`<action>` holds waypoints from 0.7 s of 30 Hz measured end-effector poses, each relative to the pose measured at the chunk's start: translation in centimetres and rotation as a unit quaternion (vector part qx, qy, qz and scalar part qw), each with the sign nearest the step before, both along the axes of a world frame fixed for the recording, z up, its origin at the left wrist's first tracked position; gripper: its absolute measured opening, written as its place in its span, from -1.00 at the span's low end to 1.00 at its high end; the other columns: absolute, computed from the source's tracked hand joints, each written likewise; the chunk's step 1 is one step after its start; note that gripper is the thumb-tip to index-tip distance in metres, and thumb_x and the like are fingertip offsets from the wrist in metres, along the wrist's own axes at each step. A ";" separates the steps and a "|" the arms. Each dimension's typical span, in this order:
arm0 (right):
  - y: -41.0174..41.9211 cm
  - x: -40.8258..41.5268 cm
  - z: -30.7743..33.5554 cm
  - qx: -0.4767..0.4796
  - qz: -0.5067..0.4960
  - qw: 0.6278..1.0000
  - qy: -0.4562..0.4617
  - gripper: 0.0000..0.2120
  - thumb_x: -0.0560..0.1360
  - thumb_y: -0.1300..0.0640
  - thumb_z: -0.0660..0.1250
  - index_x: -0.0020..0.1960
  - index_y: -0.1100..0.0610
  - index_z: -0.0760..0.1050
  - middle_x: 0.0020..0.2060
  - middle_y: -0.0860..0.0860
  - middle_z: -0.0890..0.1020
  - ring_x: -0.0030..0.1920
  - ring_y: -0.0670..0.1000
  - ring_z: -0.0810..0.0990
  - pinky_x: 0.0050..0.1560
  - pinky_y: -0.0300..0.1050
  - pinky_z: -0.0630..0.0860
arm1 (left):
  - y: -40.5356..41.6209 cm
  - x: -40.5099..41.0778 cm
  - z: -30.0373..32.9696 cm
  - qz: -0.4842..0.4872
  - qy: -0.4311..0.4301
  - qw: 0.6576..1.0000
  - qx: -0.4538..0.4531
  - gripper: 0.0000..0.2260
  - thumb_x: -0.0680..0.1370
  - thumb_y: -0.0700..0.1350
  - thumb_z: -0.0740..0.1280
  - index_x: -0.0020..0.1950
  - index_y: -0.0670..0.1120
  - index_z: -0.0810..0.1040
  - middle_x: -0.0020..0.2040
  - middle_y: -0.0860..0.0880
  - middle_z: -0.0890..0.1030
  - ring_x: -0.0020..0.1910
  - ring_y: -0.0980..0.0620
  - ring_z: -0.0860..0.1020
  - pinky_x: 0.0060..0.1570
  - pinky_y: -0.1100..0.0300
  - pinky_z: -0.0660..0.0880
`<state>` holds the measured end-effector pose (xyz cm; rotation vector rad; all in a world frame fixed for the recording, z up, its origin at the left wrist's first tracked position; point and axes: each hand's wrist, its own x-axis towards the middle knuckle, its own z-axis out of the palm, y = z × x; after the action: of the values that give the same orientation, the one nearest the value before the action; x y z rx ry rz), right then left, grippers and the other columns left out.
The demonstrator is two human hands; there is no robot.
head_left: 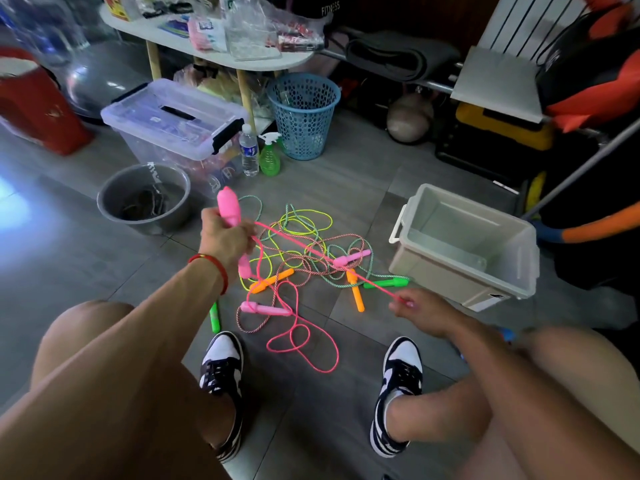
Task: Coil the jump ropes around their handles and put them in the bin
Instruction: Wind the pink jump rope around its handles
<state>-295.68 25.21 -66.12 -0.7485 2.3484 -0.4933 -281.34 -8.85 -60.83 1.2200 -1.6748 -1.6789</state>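
At nine o'clock a grey tub [143,199] sits clear of the work; just right of it the left hand [227,242] is closed around the pink handles [228,206], one sticking up above the fist and the other poking out below. From that fist the pink cord [322,261] runs taut toward four o'clock, over the pile [304,251] of tangled ropes on the floor, to the right hand [420,308], which pinches it between narrowed fingertips. The slack pink loop [304,344] lies at six o'clock between the shoes. Risk, as I judge it: the cord crosses other ropes, so winding now could snag the pile and drag it along, or the wraps could slip off the handles. The bin [467,244] waits at three o'clock, seemingly empty
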 end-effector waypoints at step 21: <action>-10.3 8.5 6.1 -0.442 -0.367 0.743 -0.342 -0.67 0.71 0.10 0.15 0.23 0.36 0.49 0.04 0.29 0.69 -0.11 0.14 0.70 -0.06 0.03 0.69 | 11.0 4.5 2.1 -0.467 -0.067 0.848 0.243 -0.60 0.56 0.23 0.21 0.38 0.20 0.32 -0.03 -0.25 0.62 -0.16 -0.28 0.66 -0.24 -0.09 0.63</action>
<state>-287.13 14.89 -60.02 0.1118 1.5013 -1.9322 -276.80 2.11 -58.72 0.7076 -2.2037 -2.7794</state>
